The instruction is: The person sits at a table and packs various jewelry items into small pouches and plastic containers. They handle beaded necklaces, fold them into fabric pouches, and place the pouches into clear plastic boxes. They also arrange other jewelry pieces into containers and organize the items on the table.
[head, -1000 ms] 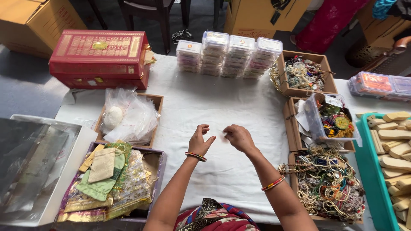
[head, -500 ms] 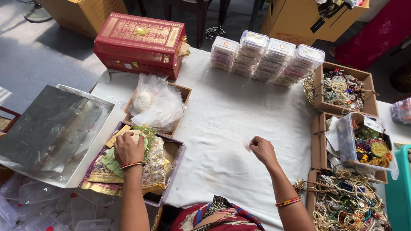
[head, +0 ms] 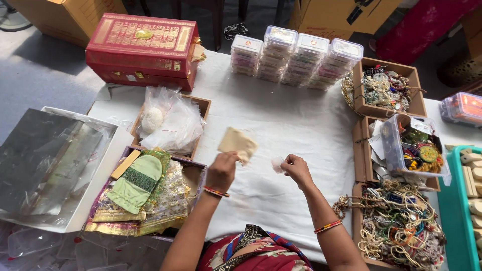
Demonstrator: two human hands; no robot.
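White-clothed surface [head: 281, 125], grey floor and cardboard cartons beyond its far edge. Left hand [head: 222, 170] raised over the surface's near-middle, fingers pinched shut on the lower edge of a small beige cloth pouch [head: 238, 143], which stands up above the hand, clear of the cloth. Right hand [head: 296, 168] just beside it to the right, fingers closed on a small white scrap [head: 277, 164]; can't tell what the scrap is. Both wrists carry red-and-gold bangles.

Far left corner: red ornate gift box [head: 142, 50], lid on. Far edge, middle: four stacks of clear plastic containers [head: 296, 55]. Left side: wooden tray with crumpled clear plastic bags [head: 170, 123]; nearer the front edge, a tray of green and gold fabric pouches [head: 143, 193]. Off the left edge, an open white box with shiny silver lining [head: 45, 160]. Right edge, far to near: wooden tray of beaded jewellery [head: 384, 90], tray with a clear tub of coloured ornaments [head: 411, 148], tray heaped with cords and bead strings [head: 401, 228]. Teal crate [head: 452, 226] at the right frame edge.
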